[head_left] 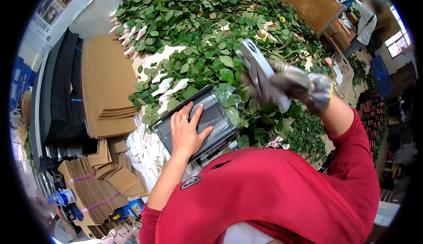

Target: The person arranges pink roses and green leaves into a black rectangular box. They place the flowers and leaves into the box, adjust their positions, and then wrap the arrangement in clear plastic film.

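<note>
My bare left hand [190, 129], a ring on one finger, lies flat with its fingers spread on a dark wrapping sheet [224, 119] at the middle. Leafy stems poke out of the wrap's right end, where clear film [229, 98] shows. Up and to the right, my gloved right hand [293, 83] is closed around a silver-grey stapler [257, 59], raised above the foliage and smeared by motion. Rose stems with green leaves [189, 28] are heaped across the table beyond both hands. Several buds in pale sleeves [165, 87] point left beside the wrap.
Left of the wrap stand flat brown cardboard sheets [108, 85] and a black stack [61, 94]. Bundled cardboard pieces [94, 191] and white paper strips [143, 160] lie nearer. A wooden board [295, 1] edges the far side. Another person [365, 26] stands at the far right.
</note>
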Tool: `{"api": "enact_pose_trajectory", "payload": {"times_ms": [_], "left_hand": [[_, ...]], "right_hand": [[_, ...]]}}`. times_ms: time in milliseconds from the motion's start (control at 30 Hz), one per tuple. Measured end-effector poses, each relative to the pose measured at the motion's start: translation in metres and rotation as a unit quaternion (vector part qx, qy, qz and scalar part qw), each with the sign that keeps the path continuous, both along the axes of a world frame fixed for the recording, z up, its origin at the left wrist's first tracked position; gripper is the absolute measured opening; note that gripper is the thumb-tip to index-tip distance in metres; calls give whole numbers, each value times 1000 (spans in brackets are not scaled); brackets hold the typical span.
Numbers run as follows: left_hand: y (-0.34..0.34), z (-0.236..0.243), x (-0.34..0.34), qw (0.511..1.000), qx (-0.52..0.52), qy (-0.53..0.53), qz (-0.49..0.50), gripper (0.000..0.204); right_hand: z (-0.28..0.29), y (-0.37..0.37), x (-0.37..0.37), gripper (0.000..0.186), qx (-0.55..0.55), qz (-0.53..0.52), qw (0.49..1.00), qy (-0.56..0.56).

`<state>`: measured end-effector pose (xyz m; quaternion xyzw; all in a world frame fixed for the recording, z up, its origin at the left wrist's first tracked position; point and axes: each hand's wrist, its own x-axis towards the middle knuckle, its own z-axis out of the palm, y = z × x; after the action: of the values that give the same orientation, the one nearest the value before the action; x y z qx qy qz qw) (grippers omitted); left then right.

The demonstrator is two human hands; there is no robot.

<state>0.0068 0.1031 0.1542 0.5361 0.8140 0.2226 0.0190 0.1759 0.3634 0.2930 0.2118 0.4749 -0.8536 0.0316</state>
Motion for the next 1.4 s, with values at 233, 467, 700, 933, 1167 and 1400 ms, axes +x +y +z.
{"api": "enact_pose_trajectory", "payload": {"times_ms": [233, 467, 700, 933, 1167, 1400], "left_hand": [[1, 2, -1, 1000, -16, -15, -7, 50], [6, 4, 0, 1000, 7, 19, 19, 46], [5, -1, -4, 999, 29, -18, 17, 41], [0, -1, -6, 997, 65, -22, 20, 44], [-130, -70, -63, 892, 255, 85, 363, 40], [-131, -112, -22, 926, -208, -92, 302, 66]], "right_hand": [[-21, -24, -42, 51, 653, 353, 654, -146], [-40, -24, -74, 31, 706, 451, 529, -137], [-80, -3, -71, 30, 676, 408, 614, -11], [-58, -15, -91, 32, 691, 468, 543, -87], [2, -46, -31, 30, 858, 228, 459, 29], [-14, -158, -29, 32, 659, 386, 642, 68]]}}
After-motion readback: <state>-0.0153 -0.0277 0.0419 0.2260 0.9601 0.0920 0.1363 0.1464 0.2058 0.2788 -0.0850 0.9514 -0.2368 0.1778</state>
